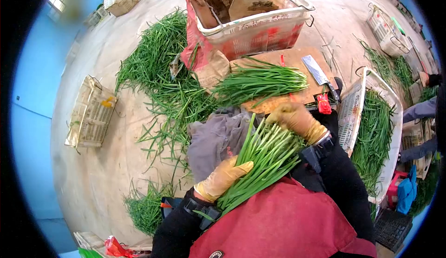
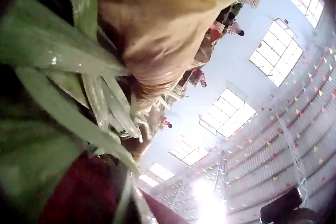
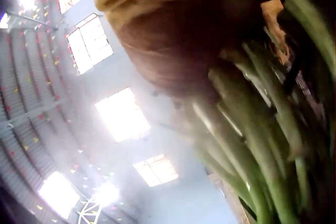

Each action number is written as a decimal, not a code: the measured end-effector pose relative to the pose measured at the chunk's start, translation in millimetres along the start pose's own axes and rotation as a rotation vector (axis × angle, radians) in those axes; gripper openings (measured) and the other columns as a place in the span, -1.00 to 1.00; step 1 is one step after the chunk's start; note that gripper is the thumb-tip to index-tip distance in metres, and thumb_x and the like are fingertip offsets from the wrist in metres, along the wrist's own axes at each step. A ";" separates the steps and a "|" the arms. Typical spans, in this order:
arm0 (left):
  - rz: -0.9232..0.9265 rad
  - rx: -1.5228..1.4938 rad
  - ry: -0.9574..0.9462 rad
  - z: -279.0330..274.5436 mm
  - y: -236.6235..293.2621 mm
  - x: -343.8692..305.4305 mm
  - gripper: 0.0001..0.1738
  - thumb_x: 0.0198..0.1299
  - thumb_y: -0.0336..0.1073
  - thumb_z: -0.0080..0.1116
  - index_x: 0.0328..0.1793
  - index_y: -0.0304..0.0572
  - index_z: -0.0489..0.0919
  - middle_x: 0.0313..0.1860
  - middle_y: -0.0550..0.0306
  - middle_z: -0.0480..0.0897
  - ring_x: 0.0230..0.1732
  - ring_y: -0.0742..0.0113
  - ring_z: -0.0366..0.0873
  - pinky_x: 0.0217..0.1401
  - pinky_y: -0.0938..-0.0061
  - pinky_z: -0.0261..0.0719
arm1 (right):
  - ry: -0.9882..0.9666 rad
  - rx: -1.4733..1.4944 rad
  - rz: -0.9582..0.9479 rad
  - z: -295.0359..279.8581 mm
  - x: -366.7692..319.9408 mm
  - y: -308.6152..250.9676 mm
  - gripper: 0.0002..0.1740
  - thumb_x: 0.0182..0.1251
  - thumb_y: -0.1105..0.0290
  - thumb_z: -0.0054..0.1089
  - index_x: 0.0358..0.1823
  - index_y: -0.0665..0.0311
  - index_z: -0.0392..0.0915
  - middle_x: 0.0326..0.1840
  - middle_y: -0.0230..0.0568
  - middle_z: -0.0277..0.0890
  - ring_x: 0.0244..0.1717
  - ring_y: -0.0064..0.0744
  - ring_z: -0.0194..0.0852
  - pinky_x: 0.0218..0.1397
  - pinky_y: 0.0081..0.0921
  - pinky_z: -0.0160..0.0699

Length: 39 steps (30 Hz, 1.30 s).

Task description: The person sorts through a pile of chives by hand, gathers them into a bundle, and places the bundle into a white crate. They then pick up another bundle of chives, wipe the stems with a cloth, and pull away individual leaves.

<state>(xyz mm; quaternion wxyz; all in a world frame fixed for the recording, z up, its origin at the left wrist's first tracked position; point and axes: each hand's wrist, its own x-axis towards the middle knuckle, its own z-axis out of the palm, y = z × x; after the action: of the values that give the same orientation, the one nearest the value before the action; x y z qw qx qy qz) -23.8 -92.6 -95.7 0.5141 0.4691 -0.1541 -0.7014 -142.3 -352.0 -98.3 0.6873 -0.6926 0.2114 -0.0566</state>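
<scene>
A loose bunch of green garlic chives [image 1: 265,158] lies over the person's lap, its pale stem ends toward the right hand. My left hand [image 1: 226,176], in a yellowish glove, grips the bunch low on its left side, thumb across the leaves. The gloved right hand [image 1: 297,120] has its fingers curled at the stem ends; in the right wrist view the stems [image 3: 252,134] come out beneath the glove. Long flat leaves [image 2: 58,50] crowd the left wrist view beside that glove. Ahead, another chive bunch [image 1: 265,81] lies on a wooden board [image 1: 260,104].
A cleaver [image 1: 316,69] and red ties [image 1: 324,103] lie at the board's right. Beyond stands a white crate [image 1: 260,25]. Loose chives [image 1: 158,58] spread over the floor at left. A crate [image 1: 357,104] filled with chives stands close by the right arm.
</scene>
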 end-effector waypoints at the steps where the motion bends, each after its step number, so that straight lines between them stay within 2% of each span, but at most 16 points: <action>1: 0.005 0.005 -0.005 -2.8 -1.8 1.4 -0.49 0.45 -0.20 0.07 0.43 -0.27 0.39 0.24 0.14 0.58 0.19 0.37 0.54 0.28 0.44 0.49 | 0.086 0.074 0.011 -9.5 -2.8 0.9 -0.77 0.38 0.27 0.23 -0.25 0.29 0.73 -0.38 -0.40 0.68 -0.63 -0.76 0.26 -0.59 -0.74 0.21; 3: 0.014 0.016 -0.012 -8.0 -4.2 2.3 -0.50 0.46 -0.20 0.05 0.43 -0.28 0.39 0.24 0.14 0.58 0.19 0.38 0.54 0.29 0.43 0.48 | 0.276 -0.039 -0.002 -43.3 -10.9 22.2 -0.75 0.39 0.24 0.27 -0.25 0.30 0.69 -0.38 -0.41 0.69 -0.68 -0.77 0.21 -0.63 -0.75 0.15; 6: 0.014 -0.036 0.004 -3.9 2.9 -1.8 -0.50 0.45 -0.21 0.03 0.43 -0.29 0.39 0.24 0.14 0.58 0.18 0.38 0.54 0.30 0.43 0.47 | 0.349 -0.096 0.023 -84.5 -37.3 39.8 -0.79 0.43 0.28 0.24 -0.22 0.31 0.61 -0.33 -0.40 0.70 -0.70 -0.77 0.22 -0.68 -0.74 0.09; 8: 0.009 -0.087 0.037 2.2 11.8 -7.4 -0.48 0.42 -0.20 0.06 0.42 -0.27 0.39 0.23 0.12 0.59 0.18 0.36 0.55 0.29 0.43 0.48 | 0.324 -0.411 0.464 -99.8 -59.2 34.9 -0.82 0.31 0.35 0.26 -0.15 0.28 0.65 -0.27 -0.27 0.72 -0.51 -0.56 0.54 -0.43 -0.58 0.52; 10: 0.035 -0.170 0.033 8.5 18.1 -10.7 -0.49 0.42 -0.20 0.06 0.41 -0.28 0.41 0.22 0.11 0.60 0.17 0.34 0.56 0.28 0.43 0.49 | 0.117 -0.650 0.162 -112.0 -84.0 67.9 -0.65 0.25 0.36 0.26 0.03 0.34 0.64 -0.10 -0.14 0.71 -0.13 -0.35 0.68 0.01 -0.45 0.62; 11: 0.029 -0.202 0.060 6.2 13.1 -9.4 -0.50 0.41 -0.19 0.07 0.39 -0.29 0.43 0.20 0.10 0.61 0.15 0.34 0.58 0.26 0.44 0.51 | 0.014 -0.757 0.129 -115.3 -96.0 72.0 -0.55 0.27 0.31 0.33 0.16 0.35 0.61 0.10 -0.06 0.65 0.20 -0.23 0.57 0.32 -0.41 0.45; 14: 0.072 -0.212 0.088 6.8 11.6 -10.7 -0.51 0.40 -0.16 0.11 0.36 -0.29 0.46 0.14 0.11 0.64 0.07 0.39 0.62 0.16 0.50 0.58 | -0.022 -0.290 0.310 -79.3 -124.2 60.3 -0.47 0.28 0.18 0.38 0.17 0.37 0.59 0.20 -0.05 0.59 0.24 -0.28 0.53 0.33 -0.41 0.43; 16: 0.055 -0.219 0.121 9.2 11.4 -11.3 -0.52 0.40 -0.18 0.12 0.35 -0.29 0.47 0.13 0.12 0.65 0.06 0.39 0.63 0.15 0.50 0.58 | -0.183 -0.157 0.316 -54.8 -128.7 51.5 -0.34 0.33 0.04 0.33 0.29 0.39 0.50 0.22 -0.06 0.56 0.28 -0.31 0.46 0.38 -0.40 0.37; 18: 0.049 -0.205 0.132 12.9 15.1 -9.7 -0.52 0.39 -0.19 0.13 0.34 -0.29 0.47 0.12 0.12 0.65 0.05 0.39 0.63 0.15 0.50 0.59 | -0.227 0.065 0.178 -27.8 -121.1 53.0 -0.35 0.37 -0.05 0.25 0.25 0.35 0.53 0.15 -0.12 0.60 0.15 -0.33 0.56 0.23 -0.47 0.51; 21: 0.032 -0.173 0.092 17.8 24.7 -9.5 -0.49 0.35 -0.27 0.20 0.36 -0.30 0.44 0.14 0.13 0.64 0.06 0.39 0.62 0.16 0.49 0.57 | -0.343 0.170 0.154 -9.7 -93.3 65.7 -0.24 0.33 -0.30 0.09 0.15 0.30 0.52 -0.09 -0.26 0.63 -0.31 -0.53 0.63 -0.35 -0.61 0.58; 23: 0.115 0.072 0.103 19.4 32.2 -5.5 -0.46 0.31 -0.30 0.24 0.38 -0.31 0.41 0.14 0.15 0.63 0.06 0.42 0.60 0.17 0.49 0.56 | -0.169 0.268 0.084 25.1 -76.2 43.1 -0.27 0.32 -0.24 0.15 0.19 0.28 0.49 -0.08 -0.26 0.63 -0.32 -0.52 0.61 -0.38 -0.59 0.58; 25: 0.187 0.472 0.219 23.7 45.0 -7.1 -0.41 0.27 -0.36 0.30 0.39 -0.30 0.39 0.13 0.19 0.61 0.06 0.47 0.56 0.16 0.49 0.53 | -0.123 0.371 0.015 43.5 -57.0 39.8 -0.28 0.30 -0.10 0.25 0.28 0.30 0.43 0.02 -0.27 0.60 -0.13 -0.47 0.57 -0.13 -0.52 0.52; 28: 0.190 0.330 0.243 25.7 50.6 -6.8 -0.38 0.23 -0.38 0.37 0.39 -0.30 0.39 0.15 0.17 0.59 0.08 0.52 0.52 0.15 0.56 0.51 | -0.142 0.534 0.038 56.7 -40.9 24.5 -0.21 0.23 0.18 0.38 0.44 0.33 0.29 0.24 -0.26 0.51 0.21 -0.37 0.49 0.35 -0.40 0.39; 33: 0.090 0.056 0.247 16.6 46.4 -9.6 -0.66 0.38 -0.29 0.14 0.20 -0.31 0.58 0.00 0.18 0.69 -0.06 0.48 0.61 0.06 0.56 0.57 | -0.148 0.689 -0.003 57.6 -47.0 22.9 -0.15 0.03 0.48 0.43 0.43 0.31 0.30 0.24 -0.25 0.52 0.21 -0.37 0.51 0.33 -0.37 0.44; 37: 0.043 0.244 0.198 -8.8 41.3 -9.9 -0.61 0.42 -0.25 0.03 0.23 -0.33 0.59 0.07 0.11 0.68 0.04 0.42 0.62 0.15 0.51 0.56 | -0.131 0.745 -0.007 60.4 -56.9 34.1 -0.23 -0.03 0.56 0.40 0.33 0.34 0.40 0.16 -0.21 0.58 0.14 -0.32 0.56 0.30 -0.32 0.48; 39: -0.018 0.080 0.146 -7.8 43.4 -14.9 -0.58 0.42 -0.22 0.02 0.27 -0.34 0.55 0.11 0.10 0.67 0.08 0.38 0.62 0.21 0.48 0.54 | -0.147 0.785 0.001 59.9 -59.8 34.6 -0.21 -0.06 0.56 0.42 0.33 0.33 0.40 0.17 -0.21 0.59 0.15 -0.30 0.57 0.31 -0.31 0.48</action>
<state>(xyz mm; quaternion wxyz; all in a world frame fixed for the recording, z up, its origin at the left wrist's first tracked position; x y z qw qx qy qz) 8.1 -96.0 -62.0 0.4985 0.5402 -0.1397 -0.6634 -181.7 -273.1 -122.3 0.9131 -0.3794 0.1241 -0.0831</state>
